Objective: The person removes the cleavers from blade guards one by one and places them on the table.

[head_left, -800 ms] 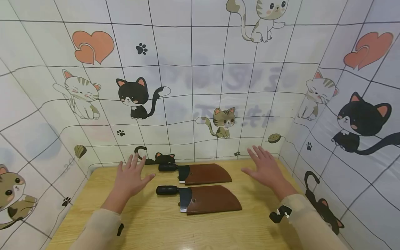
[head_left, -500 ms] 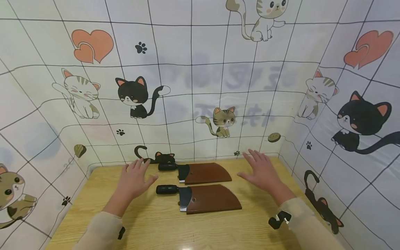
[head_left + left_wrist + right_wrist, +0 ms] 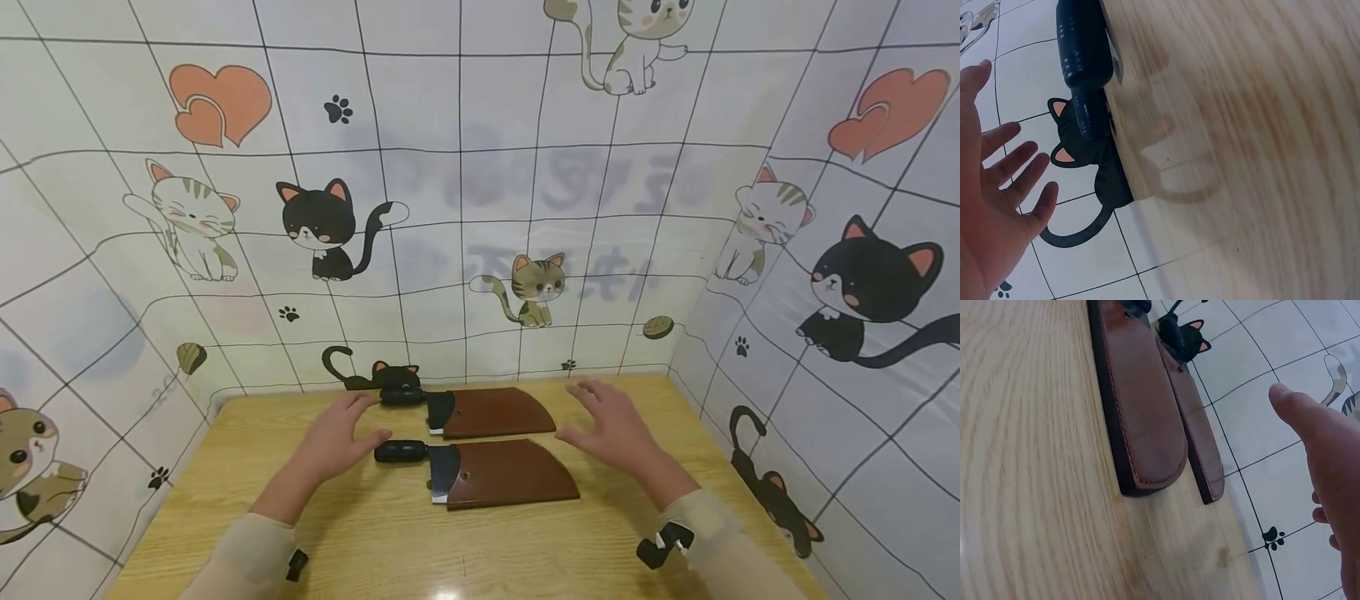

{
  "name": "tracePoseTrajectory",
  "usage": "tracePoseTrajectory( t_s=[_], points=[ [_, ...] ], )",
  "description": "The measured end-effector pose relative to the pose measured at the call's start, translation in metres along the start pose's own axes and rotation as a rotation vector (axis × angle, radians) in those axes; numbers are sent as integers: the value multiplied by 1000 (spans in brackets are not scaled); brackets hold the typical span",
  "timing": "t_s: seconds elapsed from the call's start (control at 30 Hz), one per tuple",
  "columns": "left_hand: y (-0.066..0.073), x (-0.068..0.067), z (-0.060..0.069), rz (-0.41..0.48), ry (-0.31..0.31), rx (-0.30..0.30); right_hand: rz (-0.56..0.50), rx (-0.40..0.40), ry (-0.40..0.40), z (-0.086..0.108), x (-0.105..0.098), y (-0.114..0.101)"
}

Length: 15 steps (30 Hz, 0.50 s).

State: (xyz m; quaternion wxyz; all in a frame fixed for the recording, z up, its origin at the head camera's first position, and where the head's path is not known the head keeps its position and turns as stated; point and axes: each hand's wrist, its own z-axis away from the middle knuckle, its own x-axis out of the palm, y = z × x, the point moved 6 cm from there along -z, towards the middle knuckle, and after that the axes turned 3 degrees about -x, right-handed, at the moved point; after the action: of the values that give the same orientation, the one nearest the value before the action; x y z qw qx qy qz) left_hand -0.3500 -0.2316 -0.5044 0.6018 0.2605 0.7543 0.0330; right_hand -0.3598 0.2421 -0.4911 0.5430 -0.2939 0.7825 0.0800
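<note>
Two cleavers with black handles lie flat on the table in brown leather sheaths, one behind the other. The nearer cleaver and the farther cleaver both have their handles toward the left. My left hand hovers beside the two handles, fingers spread and thumb apart, touching neither. Past the sheaths' right ends, my right hand is held in the air with its fingers loosely extended. In the left wrist view a black handle is close to my left fingers. The right wrist view shows both sheaths apart from my thumb.
The wooden table meets a cat-print cloth wall behind the knives, with more of that cloth at left and right. Small black devices are strapped at both wrists over beige sleeves.
Both hands have moved inward and lower, the left toward the handles and the right toward the sheath ends. The cleavers have stayed where they were.
</note>
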Motion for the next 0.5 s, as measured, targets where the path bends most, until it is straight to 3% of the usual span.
tracePoseTrajectory(
  t_s=[0.27, 0.5],
  points=[
    [4, 8, 1, 189, -42, -10, -97, -11, -26, 4, 9, -15],
    [9, 20, -1, 368, -96, 13, -290, -23, -74, 4, 17, -26]
  ],
)
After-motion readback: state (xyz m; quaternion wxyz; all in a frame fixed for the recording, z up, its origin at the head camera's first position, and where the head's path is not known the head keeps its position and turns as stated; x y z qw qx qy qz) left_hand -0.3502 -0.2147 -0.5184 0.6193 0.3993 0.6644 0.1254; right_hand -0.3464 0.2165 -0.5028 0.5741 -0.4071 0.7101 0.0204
